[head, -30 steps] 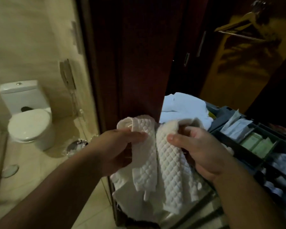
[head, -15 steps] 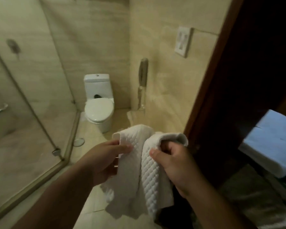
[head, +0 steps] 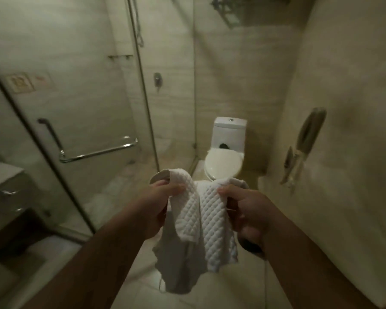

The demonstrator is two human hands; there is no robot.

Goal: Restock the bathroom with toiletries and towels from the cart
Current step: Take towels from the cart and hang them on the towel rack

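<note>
A white quilted towel point(head: 206, 221) hangs folded between both my hands in front of me, above the bathroom floor. My left hand point(head: 159, 202) pinches its upper left fold with thumb and fingers. My right hand point(head: 246, 208) grips the upper right fold. The towel's lower ends dangle loose below my hands. The cart is out of view.
A white toilet point(head: 224, 162) with its lid down stands straight ahead by the back wall. A glass shower enclosure with a chrome handle bar point(head: 98, 152) fills the left. A grey vanity cabinet point(head: 7, 197) sits at the far left. A wall phone point(head: 308, 134) hangs on the right wall.
The view has swung left from the cart and doorway into the bathroom. Both hands kept the same hold on the towel and carried it inward toward the toilet.
</note>
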